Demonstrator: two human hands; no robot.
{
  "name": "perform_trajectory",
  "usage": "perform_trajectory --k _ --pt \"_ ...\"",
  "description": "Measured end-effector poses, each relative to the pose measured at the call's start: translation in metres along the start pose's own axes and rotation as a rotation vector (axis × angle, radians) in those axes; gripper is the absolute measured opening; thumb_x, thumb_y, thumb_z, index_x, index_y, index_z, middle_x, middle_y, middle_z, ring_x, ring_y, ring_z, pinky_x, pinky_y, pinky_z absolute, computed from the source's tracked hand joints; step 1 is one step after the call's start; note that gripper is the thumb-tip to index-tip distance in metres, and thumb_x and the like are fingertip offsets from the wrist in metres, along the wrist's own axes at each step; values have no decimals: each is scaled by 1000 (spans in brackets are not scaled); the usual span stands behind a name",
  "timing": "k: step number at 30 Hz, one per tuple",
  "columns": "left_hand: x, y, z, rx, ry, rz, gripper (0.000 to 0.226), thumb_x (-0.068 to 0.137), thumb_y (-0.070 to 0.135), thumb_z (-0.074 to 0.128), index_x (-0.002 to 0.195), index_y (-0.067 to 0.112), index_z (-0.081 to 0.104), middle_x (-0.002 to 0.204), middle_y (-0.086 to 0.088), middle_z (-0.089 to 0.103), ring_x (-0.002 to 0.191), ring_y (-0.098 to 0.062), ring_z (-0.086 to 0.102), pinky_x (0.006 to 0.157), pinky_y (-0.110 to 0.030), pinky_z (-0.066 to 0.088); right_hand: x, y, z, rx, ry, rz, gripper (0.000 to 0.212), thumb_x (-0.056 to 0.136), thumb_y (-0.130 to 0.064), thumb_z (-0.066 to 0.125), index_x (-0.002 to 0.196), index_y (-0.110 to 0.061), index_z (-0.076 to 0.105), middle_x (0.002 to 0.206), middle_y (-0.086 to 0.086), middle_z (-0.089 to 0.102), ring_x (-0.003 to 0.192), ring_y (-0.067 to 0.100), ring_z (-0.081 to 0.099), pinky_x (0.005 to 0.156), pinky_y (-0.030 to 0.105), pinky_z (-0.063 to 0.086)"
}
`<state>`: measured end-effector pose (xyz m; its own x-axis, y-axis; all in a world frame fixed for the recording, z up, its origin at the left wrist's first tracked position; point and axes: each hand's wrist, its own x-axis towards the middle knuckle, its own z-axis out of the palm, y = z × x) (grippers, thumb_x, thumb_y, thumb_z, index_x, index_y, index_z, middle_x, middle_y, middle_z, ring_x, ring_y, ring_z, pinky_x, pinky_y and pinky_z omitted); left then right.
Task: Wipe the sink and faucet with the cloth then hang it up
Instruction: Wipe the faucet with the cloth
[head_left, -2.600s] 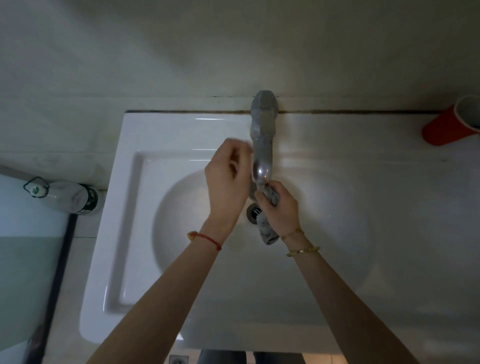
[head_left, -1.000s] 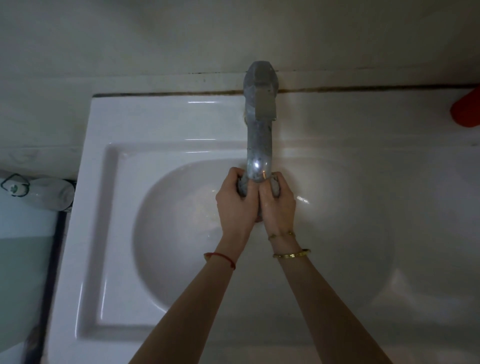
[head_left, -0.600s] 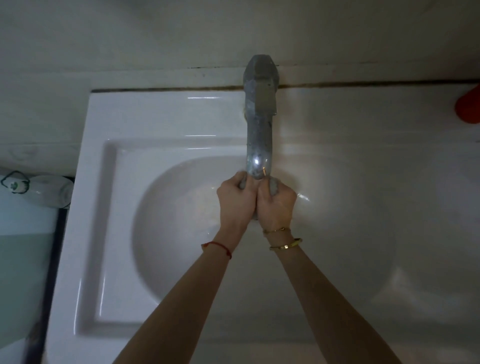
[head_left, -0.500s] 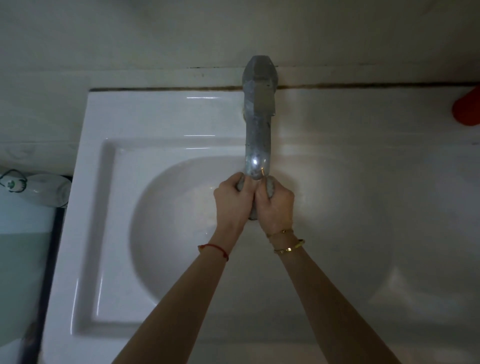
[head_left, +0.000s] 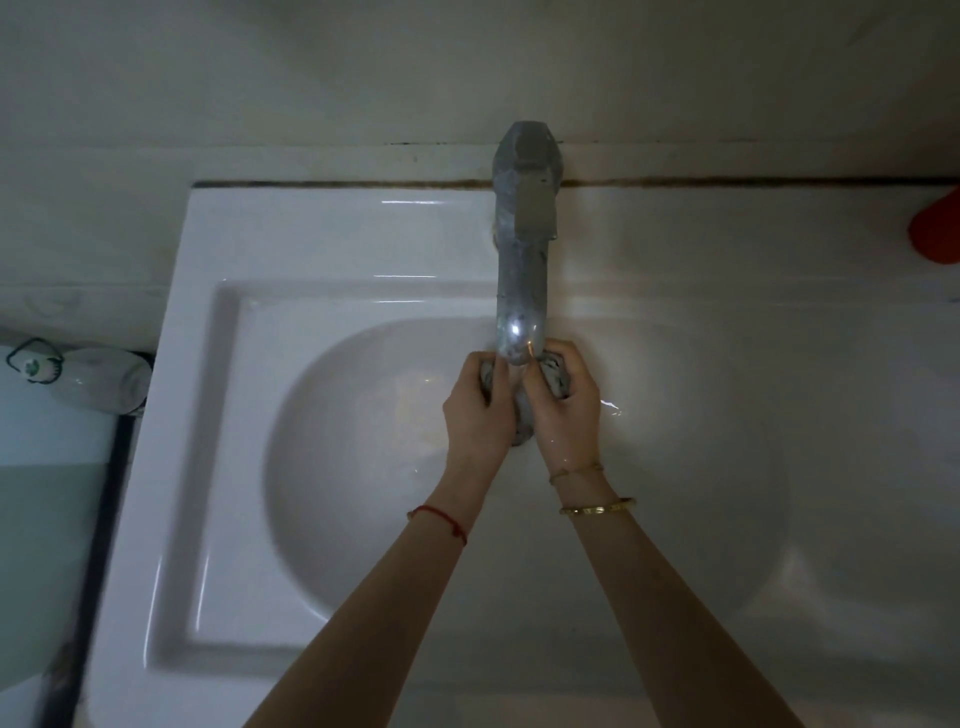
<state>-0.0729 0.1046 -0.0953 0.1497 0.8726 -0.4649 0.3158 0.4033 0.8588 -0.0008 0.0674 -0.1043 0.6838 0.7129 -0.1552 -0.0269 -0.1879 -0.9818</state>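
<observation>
Both hands, left hand (head_left: 480, 410) and right hand (head_left: 563, 410), are gripping the cloth (head_left: 556, 376) under the faucet (head_left: 522, 270) spout, apparently wringing; wiping the sink (head_left: 322, 249) likely follows

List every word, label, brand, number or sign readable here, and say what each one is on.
No text can be read.
White bottle left of the sink: a green round mark near its end, too small and blurred to read.
Faucet, cloth, red cup: no lettering visible.
</observation>
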Motion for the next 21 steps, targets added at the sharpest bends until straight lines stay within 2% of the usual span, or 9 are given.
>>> perform_trajectory --k 1,3,6,7,10,13,18,21 --pt "-1 2 1 23 15 30 18 101 24 53 83 19 54 67 3 54 52 5 52 47 -9 40 -1 0 3 -73 24 -10 5 86 -23 63 89 -22 59 84 0 62 77 13 61 69 32 54" --pt "-2 7 3 14 38 80 18 99 22 55 85 10 54 65 -1 52 47 3 49 42 -9 38 -2 0 7 -159 80 14 19 84 -28 67 76 -29 50 73 -4 56 66 14 55 58 36 54" --pt "0 11 7 -34 93 86 31 92 25 60 83 -3 51 67 -9 49 57 -9 47 52 -23 42 0 -3 13 -88 160 108 36 84 -24 69 63 -26 40 55 -13 46 53 6 43 54 29 45" --pt "2 11 9 -42 107 59 33 90 25 61 80 -3 49 67 -10 48 60 -13 46 55 -28 42 1 -4 14 -56 179 135 40 85 -20 68 60 -25 37 51 -15 43 51 3 39 55 25 41" --pt "6 14 11 -109 112 -37 28 87 11 63 65 12 45 60 0 45 56 -11 44 49 -20 39 2 -9 19 56 190 163 47 84 -7 59 53 -25 29 43 -16 34 45 2 31 52 18 32" --pt "9 16 9 -100 88 -29 37 88 7 64 58 16 44 55 3 44 50 -7 42 44 -17 37 3 -14 21 55 187 104 41 79 -8 48 50 -27 28 38 -15 34 41 2 30 46 13 27" --pt "10 15 4 47 38 44 34 92 16 61 62 7 48 54 -4 44 49 -11 41 41 -17 34 1 -5 16 -1 100 18 34 84 -15 47 53 -22 35 44 -11 40 44 3 35 47 18 33" --pt "7 9 -1 159 4 88 38 95 24 58 63 7 49 55 -2 47 50 -12 44 47 -25 39 1 0 3 -191 -13 -56 31 88 -32 45 61 -21 36 50 -10 40 45 4 41 46 15 32"
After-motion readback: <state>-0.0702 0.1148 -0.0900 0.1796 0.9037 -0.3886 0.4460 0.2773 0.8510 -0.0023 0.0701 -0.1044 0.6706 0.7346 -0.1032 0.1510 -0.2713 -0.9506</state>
